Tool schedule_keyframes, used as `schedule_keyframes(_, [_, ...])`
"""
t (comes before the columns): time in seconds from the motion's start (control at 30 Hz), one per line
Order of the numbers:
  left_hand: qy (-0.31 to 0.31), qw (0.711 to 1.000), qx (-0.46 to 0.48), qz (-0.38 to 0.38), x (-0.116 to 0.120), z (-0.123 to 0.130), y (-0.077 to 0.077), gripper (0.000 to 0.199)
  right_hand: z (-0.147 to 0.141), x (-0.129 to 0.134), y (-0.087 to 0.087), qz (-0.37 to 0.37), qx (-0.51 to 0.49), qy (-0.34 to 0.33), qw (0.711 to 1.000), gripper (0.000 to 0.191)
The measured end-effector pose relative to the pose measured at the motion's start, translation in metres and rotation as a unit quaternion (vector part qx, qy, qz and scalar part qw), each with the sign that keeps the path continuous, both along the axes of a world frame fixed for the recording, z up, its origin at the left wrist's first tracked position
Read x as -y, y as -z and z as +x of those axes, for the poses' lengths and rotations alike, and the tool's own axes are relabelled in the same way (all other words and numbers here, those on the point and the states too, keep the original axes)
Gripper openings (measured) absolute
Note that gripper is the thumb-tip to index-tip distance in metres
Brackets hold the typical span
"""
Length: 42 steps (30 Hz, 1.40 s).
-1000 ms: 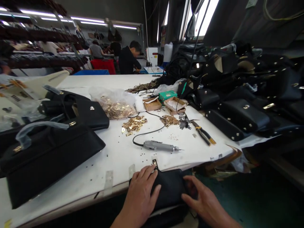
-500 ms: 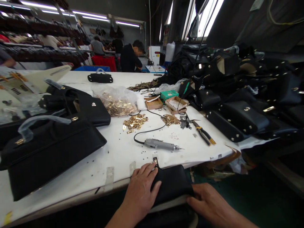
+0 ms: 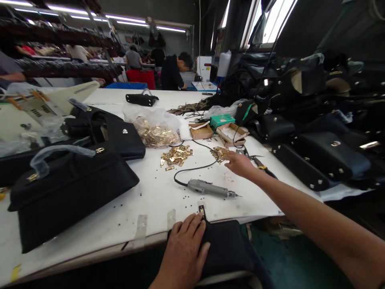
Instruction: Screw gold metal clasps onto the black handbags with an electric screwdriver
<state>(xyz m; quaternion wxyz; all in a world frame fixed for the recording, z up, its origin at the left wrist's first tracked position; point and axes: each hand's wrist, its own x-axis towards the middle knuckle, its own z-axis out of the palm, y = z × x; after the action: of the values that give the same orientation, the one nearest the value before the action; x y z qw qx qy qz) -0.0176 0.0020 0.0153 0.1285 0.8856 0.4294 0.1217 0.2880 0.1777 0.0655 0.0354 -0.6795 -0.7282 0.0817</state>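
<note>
My left hand [image 3: 186, 245] lies on a black leather bag [image 3: 230, 245] at the table's front edge, fingers stretched flat and thumb apart. Its fingertips touch the base of a narrow tab bearing a gold metal plate [image 3: 201, 210]. Reaching forward, my right hand [image 3: 241, 164] is at the near side of a pile of small gold metal pieces [image 3: 218, 153]. Its thumb and fingers look slightly apart; whether they touch a piece is unclear. Between the hands rests a grey electric screwdriver [image 3: 210, 188], its bit pointing right.
Black handbags [image 3: 75, 184] stand at left. Another heap of gold plates [image 3: 177, 155] lies before a plastic bag of plates [image 3: 156, 130]. Cardboard boxes [image 3: 201, 131] and a green box [image 3: 221, 120] sit behind. Pliers [image 3: 264, 167] lie partly behind my right arm. Black bags [image 3: 331, 150] are piled right.
My right hand has left the bag's right side and moved forward to the gold pile. My left hand stays on the bag. The view has shifted slightly.
</note>
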Motion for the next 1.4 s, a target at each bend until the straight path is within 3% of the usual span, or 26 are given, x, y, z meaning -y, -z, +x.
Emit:
schedule_keyframes(0.07, [0.002,1.000,0.002,0.002,0.000,-0.001,0.002,0.042,0.005,-0.032,0.016,-0.018,0.026,-0.009,0.999,0.029])
schedule_keyframes(0.17, [0.002,1.000,0.012,-0.002,0.000,-0.002,0.003,0.043,0.012,-0.053,0.029,-0.037,0.039,-0.026,0.998,0.023])
schedule_keyframes(0.53, [-0.003,0.999,0.026,-0.034,0.000,-0.002,-0.003,0.041,0.008,-0.060,0.024,-0.044,0.026,0.000,0.999,0.010])
schedule_keyframes(0.63, [-0.008,0.999,0.023,-0.049,0.002,0.000,-0.007,0.040,0.010,-0.040,0.015,-0.046,-0.009,0.006,0.999,0.013])
schedule_keyframes(0.73, [-0.002,0.998,0.017,-0.060,0.003,0.002,-0.012,0.039,0.001,0.006,0.003,-0.043,-0.117,0.019,0.992,0.034])
schedule_keyframes(0.87, [0.003,0.998,0.011,-0.055,0.002,0.003,-0.015,0.039,-0.040,0.090,-0.004,-0.065,-0.421,0.063,0.903,0.033])
schedule_keyframes(0.97, [0.008,0.999,0.003,-0.049,0.002,0.004,-0.016,0.040,-0.077,0.132,0.009,-0.120,-0.514,0.058,0.847,0.034])
schedule_keyframes(1.03, [0.009,0.999,-0.002,-0.047,0.003,0.004,-0.017,0.040,-0.093,0.140,0.022,-0.133,-0.520,0.050,0.843,0.036])
schedule_keyframes(1.17, [0.005,0.999,-0.007,-0.049,0.003,0.005,-0.019,0.038,-0.103,0.134,0.038,-0.127,-0.477,0.039,0.869,0.024])
schedule_keyframes(1.27, [0.008,0.999,-0.010,-0.051,0.002,0.005,-0.020,0.038,-0.104,0.129,0.038,-0.136,-0.466,0.038,0.874,0.016])
schedule_keyframes(1.4, [0.009,0.999,-0.013,-0.051,0.001,0.005,-0.021,0.039,-0.108,0.125,0.035,-0.180,-0.476,0.093,0.856,0.017])
